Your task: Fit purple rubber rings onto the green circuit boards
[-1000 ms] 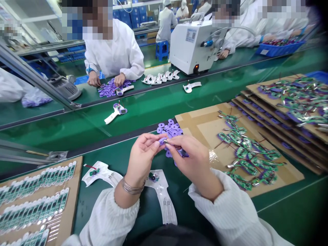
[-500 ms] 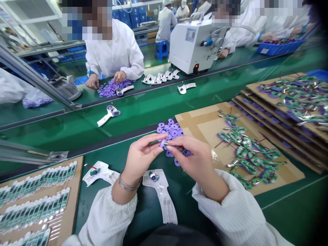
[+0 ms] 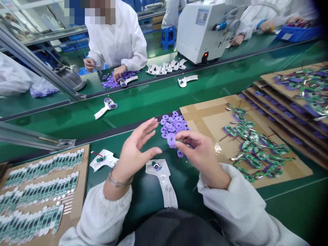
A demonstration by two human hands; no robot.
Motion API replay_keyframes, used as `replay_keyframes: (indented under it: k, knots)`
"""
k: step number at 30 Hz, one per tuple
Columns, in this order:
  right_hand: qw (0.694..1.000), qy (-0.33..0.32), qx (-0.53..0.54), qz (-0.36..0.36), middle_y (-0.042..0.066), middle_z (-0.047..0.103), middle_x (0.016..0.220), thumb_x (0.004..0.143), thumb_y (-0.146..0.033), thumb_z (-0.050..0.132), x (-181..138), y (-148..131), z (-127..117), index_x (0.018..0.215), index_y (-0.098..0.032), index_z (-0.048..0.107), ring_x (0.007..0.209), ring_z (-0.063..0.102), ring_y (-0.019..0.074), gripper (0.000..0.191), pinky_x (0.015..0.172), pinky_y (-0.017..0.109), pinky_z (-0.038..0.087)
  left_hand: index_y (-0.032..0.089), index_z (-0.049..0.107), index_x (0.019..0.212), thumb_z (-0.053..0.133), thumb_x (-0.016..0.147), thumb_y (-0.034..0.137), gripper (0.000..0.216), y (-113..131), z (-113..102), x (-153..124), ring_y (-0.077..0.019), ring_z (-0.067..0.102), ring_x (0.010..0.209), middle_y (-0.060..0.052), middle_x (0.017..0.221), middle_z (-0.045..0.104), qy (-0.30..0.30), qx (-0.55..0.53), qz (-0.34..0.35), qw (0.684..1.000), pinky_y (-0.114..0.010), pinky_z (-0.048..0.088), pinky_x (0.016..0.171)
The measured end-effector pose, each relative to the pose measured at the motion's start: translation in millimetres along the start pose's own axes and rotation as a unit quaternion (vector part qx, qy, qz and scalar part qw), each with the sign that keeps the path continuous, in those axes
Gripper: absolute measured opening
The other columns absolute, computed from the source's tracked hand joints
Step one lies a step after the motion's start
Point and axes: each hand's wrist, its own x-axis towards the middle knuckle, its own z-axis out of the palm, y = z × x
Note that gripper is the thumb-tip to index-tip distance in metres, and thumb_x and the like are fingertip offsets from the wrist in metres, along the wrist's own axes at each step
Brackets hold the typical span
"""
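Observation:
My right hand [image 3: 202, 153] pinches a purple ring-shaped disc [image 3: 171, 139] at its fingertips, just beside a heap of similar purple discs [image 3: 174, 126]. My left hand [image 3: 135, 150] is raised with its fingers spread, touching nothing, and a metal bangle [image 3: 119, 181] circles that wrist. Below my hands lies a white plastic housing [image 3: 162, 184] with a small round component [image 3: 156, 166] in its head. A second white housing [image 3: 104, 160] with a green circuit board lies to the left.
A cardboard sheet [image 3: 287, 167] carries wired green circuit boards [image 3: 253, 147] at right, beside stacked cardboard trays [image 3: 294, 92]. Another cardboard tray [image 3: 83, 177] of white-and-green strips lies at left. Beyond my bench, a conveyor belt [image 3: 143, 109] carries white housings, and a co-worker [image 3: 115, 37] works across it.
My left hand has let go of the purple disc and opened, moving left. My right hand keeps the disc. The view has shifted, and the white housings on the belt have moved left.

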Motion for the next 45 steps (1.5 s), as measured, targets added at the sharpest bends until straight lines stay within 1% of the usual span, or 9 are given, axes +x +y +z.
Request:
replay_keyframes:
  k: [6,10,12,16,21,28,37,41,45]
  knots:
    - [0.987,-0.119,0.068,0.085,0.003,0.069,0.074,0.075,-0.038,0.077,-16,-19,-30,0.078,-0.018,0.066,0.062,0.063,0.0128,0.023,0.055,0.022,0.052,0.025,0.059,0.125,0.081,0.068,0.021,0.061,-30,-18,-48,-0.0305,0.055,0.114,-0.009,0.118,0.064,-0.201,0.320,-0.077,0.923,-0.049,0.045,0.101]
    - [0.953,-0.291,0.009,0.083,0.000,0.067,0.073,0.081,-0.026,0.071,-32,-27,-20,0.080,-0.019,0.066,0.062,0.060,0.0114,0.008,0.056,0.021,0.049,0.021,0.062,0.108,0.074,0.074,0.019,0.036,-42,2,-52,-0.0251,0.062,0.095,-0.007,0.105,0.067,-0.166,0.297,-0.094,0.936,-0.042,0.051,0.089]
    - [0.946,-0.314,-0.054,0.053,-0.001,0.067,0.076,0.083,-0.018,0.067,-40,-22,-8,0.083,-0.020,0.066,0.065,0.061,0.0118,0.003,0.059,0.021,0.049,0.022,0.058,0.110,0.070,0.077,0.019,0.035,-40,11,-46,-0.0203,0.065,0.081,-0.005,0.101,0.068,-0.150,0.202,-0.137,0.958,-0.036,0.054,0.076]
    - [0.965,-0.193,-0.166,-0.067,0.002,0.069,0.092,0.087,-0.013,0.060,-50,-5,10,0.091,-0.022,0.063,0.087,0.064,0.0176,0.010,0.079,0.032,0.053,0.020,0.055,0.116,0.064,0.078,0.017,0.039,-33,22,-39,-0.0180,0.069,0.081,-0.007,0.107,0.067,-0.122,-0.027,-0.189,0.974,-0.029,0.057,0.069]
    - [0.955,-0.097,-0.223,-0.172,0.006,0.067,0.098,0.090,-0.012,0.054,-52,4,15,0.097,-0.023,0.063,0.093,0.061,0.0204,0.015,0.083,0.038,0.052,0.018,0.055,0.122,0.063,0.079,0.013,0.044,-24,26,-40,-0.0191,0.071,0.086,-0.009,0.103,0.070,-0.121,-0.129,-0.188,0.966,-0.034,0.058,0.081]
    - [0.946,-0.095,-0.249,-0.185,0.006,0.065,0.096,0.091,-0.009,0.053,-52,4,16,0.097,-0.021,0.063,0.088,0.057,0.0204,0.017,0.079,0.038,0.051,0.017,0.052,0.129,0.063,0.080,0.011,0.051,-16,27,-43,-0.0197,0.070,0.091,-0.009,0.104,0.068,-0.133,-0.116,-0.181,0.967,-0.034,0.058,0.086]
    - [0.929,-0.078,-0.281,-0.230,0.004,0.064,0.096,0.088,-0.011,0.060,-50,1,15,0.096,-0.024,0.065,0.090,0.055,0.0202,0.016,0.083,0.039,0.046,0.019,0.058,0.128,0.060,0.090,0.027,0.039,-17,30,-46,-0.0177,0.067,0.087,-0.009,0.104,0.069,-0.101,-0.158,-0.173,0.967,-0.031,0.058,0.082]
    - [0.944,0.004,-0.281,-0.174,0.007,0.055,0.102,0.082,-0.018,0.070,-48,-3,16,0.084,-0.021,0.060,0.097,0.051,0.0240,0.010,0.086,0.043,0.044,0.018,0.062,0.121,0.060,0.090,0.028,0.032,-17,37,-49,-0.0136,0.066,0.075,-0.009,0.108,0.069,-0.053,-0.156,-0.147,0.975,-0.026,0.058,0.071]
    - [0.962,-0.025,-0.247,-0.118,0.007,0.052,0.102,0.078,-0.020,0.072,-40,0,19,0.087,-0.021,0.054,0.100,0.051,0.0240,0.020,0.085,0.041,0.046,0.018,0.063,0.118,0.059,0.091,0.028,0.030,-17,41,-50,-0.0120,0.066,0.072,-0.009,0.107,0.069,-0.030,-0.139,-0.123,0.982,-0.024,0.058,0.070]
